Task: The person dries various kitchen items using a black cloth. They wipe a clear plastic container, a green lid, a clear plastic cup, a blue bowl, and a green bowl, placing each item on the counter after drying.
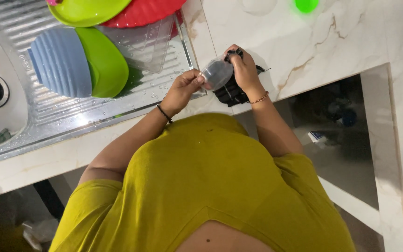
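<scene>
While both hands pinch it, clear plastic cup [216,73]: left hand [183,91] at 8 o'clock, right hand [243,67] at 3, black cloth [232,93] beneath; wiping under way, needs steady grip.

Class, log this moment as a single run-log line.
left hand: grips clear cup | right hand: wipes cup with black cloth | place: marble counter beside drainboard

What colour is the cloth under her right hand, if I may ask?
Black cloth, seen in the head view.
</scene>
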